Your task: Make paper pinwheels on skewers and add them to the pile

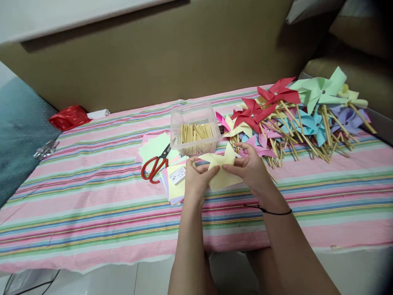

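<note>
Between my two hands is a pale yellow paper pinwheel blade (223, 176), partly folded, with its corners standing up. My left hand (201, 174) pinches it from the left, thumb near the middle. From the right, my right hand (245, 164) grips it between thumb and fingers. Just beyond my hands stands a clear plastic box (196, 110) with short bamboo sticks (196, 133) inside. Left of my left hand lie red-handled scissors (156, 164) on coloured paper sheets (153, 147). A small white card (178, 176) rests on another paper stack (172, 189).
Finished pinwheels (253, 116) in red, green, blue, purple and yellow are heaped at the right. A red plastic bag (70, 117), a small white box (98, 114) and a clear packet (46, 149) lie at the far left. A striped cloth (92, 196) covers the surface.
</note>
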Demonstrator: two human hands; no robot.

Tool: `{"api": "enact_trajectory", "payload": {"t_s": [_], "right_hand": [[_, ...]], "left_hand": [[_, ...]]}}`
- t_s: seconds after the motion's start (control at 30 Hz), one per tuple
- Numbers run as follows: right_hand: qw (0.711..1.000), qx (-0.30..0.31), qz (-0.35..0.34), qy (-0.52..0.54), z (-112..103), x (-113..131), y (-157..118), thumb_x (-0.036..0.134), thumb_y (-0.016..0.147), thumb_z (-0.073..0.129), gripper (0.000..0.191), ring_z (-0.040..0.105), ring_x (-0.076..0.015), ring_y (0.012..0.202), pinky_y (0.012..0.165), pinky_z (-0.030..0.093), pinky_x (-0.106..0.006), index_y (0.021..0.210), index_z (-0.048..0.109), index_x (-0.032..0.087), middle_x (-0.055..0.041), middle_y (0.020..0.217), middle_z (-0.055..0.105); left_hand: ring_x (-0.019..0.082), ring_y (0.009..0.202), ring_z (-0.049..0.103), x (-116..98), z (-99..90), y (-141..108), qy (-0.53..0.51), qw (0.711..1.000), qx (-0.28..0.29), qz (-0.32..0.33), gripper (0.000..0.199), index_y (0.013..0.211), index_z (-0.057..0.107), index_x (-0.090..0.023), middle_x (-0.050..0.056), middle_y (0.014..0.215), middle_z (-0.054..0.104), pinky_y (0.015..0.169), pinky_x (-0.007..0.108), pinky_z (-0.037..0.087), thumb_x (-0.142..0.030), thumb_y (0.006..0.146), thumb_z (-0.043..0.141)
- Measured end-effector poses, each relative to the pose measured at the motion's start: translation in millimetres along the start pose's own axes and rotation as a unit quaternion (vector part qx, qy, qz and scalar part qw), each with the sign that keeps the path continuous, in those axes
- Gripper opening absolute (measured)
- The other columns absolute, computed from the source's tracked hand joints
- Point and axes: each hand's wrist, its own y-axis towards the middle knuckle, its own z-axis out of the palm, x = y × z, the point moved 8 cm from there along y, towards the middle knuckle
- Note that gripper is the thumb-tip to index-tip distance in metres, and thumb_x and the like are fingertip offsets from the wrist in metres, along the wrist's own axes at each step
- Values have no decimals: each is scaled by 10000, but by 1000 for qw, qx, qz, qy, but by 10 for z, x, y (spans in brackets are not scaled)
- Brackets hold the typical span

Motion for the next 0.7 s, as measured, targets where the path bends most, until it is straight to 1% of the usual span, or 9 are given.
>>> {"api": "enact_trajectory", "payload": {"t_s": [0.17,0.3,0.5,0.6,0.7], "right_hand": [[999,23,11,-26,28,-3,-1,320,537,850,809,699,-215,627,588,566,-330,1194,382,253,-12,724,741],[999,31,20,-36,44,-10,-11,331,539,846,820,700,-224,646,603,565,-345,1208,378,255,-13,736,740],[999,39,21,-21,82,-4,-16,319,579,828,773,692,-199,640,598,559,-325,1209,383,253,3,732,734],[1000,12,-15,-4,55,73,-6,342,642,794,680,699,-188,713,681,565,-332,1199,417,245,1,778,735],[998,-17,-62,19,-5,181,-20,393,746,710,534,701,-185,843,777,559,-336,1200,461,260,-30,933,741]], "left_hand": [[163,492,614,1,-55,27,37,999,-14,11,646,1014,379,-207,11,664,686,518,282,500,-214,530,806],[175,513,630,0,-77,40,37,999,-22,14,646,994,390,-207,11,645,687,536,292,514,-210,506,813],[213,521,648,-16,-114,41,31,999,-35,7,651,987,432,-188,40,658,700,519,326,524,-208,468,824],[206,511,646,-39,-168,55,-1,998,-65,19,622,970,437,-184,46,658,699,510,315,521,-187,475,815],[192,527,650,-73,-280,67,-61,989,-128,43,566,910,446,-180,31,646,680,536,303,528,-168,476,810]]}}
